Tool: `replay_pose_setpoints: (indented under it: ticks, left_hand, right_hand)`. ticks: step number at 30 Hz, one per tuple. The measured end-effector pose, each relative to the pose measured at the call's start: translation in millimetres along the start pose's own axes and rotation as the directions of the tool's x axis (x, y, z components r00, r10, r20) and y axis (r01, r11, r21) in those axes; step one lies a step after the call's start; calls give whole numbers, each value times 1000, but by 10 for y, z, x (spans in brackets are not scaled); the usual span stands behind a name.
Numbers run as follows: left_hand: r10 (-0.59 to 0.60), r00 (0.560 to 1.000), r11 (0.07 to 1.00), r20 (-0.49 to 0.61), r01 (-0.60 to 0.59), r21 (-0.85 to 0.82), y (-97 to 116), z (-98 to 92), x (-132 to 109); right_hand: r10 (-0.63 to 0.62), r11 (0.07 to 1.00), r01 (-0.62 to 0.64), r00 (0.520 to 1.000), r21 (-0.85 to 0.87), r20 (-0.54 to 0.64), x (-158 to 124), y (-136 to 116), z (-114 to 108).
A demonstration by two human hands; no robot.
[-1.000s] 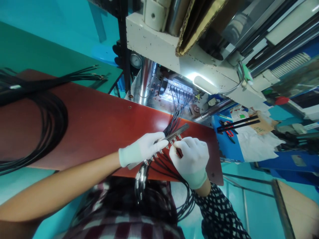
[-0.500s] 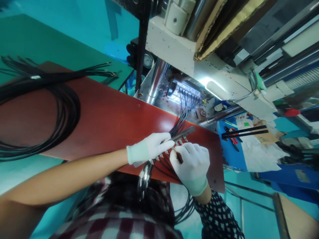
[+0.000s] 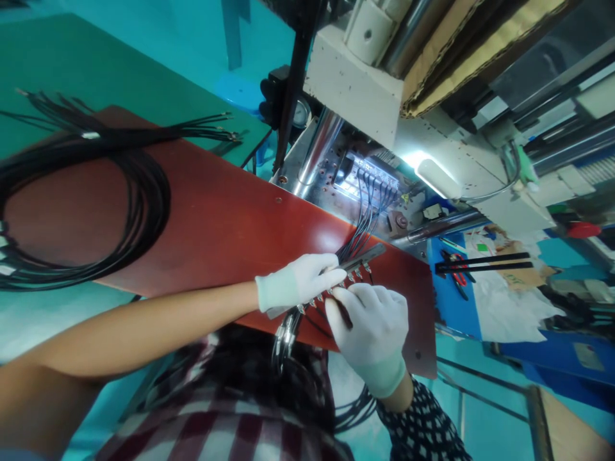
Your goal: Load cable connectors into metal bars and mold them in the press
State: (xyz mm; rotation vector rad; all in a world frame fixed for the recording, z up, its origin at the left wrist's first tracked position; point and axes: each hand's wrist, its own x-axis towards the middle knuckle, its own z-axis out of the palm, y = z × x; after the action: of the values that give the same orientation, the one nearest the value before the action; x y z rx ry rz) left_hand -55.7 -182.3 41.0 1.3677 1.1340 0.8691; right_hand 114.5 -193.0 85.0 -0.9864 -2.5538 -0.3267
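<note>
My left hand (image 3: 309,280), in a white glove, is closed on a long metal bar (image 3: 368,257) that lies slantwise over the reddish-brown board. Small metal connectors (image 3: 358,275) stand in a row along the bar's near edge. My right hand (image 3: 369,330), also gloved, is pinched at this row, just right of my left fingers; what its fingertips hold is hidden. Below the bar hangs a bundle of black cables with shiny ends (image 3: 286,339). Further black cables (image 3: 366,221) run from under the bar into the lit mould (image 3: 368,179) of a machine.
A large coil of black cable (image 3: 144,218) lies at the left on the reddish-brown board (image 3: 230,224) and green table (image 3: 120,70). At the right, pliers (image 3: 456,275) and black strips (image 3: 485,262) rest on a blue surface. The white machine frame (image 3: 355,89) overhangs the mould.
The whole view has shifted slightly, moving the scene rightward. My left hand keeps its hold on the bar, and my right hand stays pinched at the connectors, its fingertips slightly further left along the row.
</note>
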Motion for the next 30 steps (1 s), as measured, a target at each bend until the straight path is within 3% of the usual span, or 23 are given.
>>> replay_pose_setpoints:
  ticks: [5,10,17,24,30]
  left_hand:
    - [-44,999,999,-4,44,-25,44,1,-20]
    - [-31,999,999,-16,31,-12,53,4,-24]
    - [-24,999,999,-29,23,-25,65,-6,-15]
    - [-64,997,997,-42,62,-48,87,-12,-14]
    - [-23,999,1000,-48,22,-17,36,-13,-11]
  right_hand:
    - [-47,999,47,998,17,44,2,-70,1]
    - [-50,999,50,999,18,16,30,-79,88]
    - [-56,996,54,998,64,31,-15,-125,-18]
    - [-54,997,53,999,49,0,-29,-183,112]
    - [-102,988,91,991,122,86,-63,-196,42]
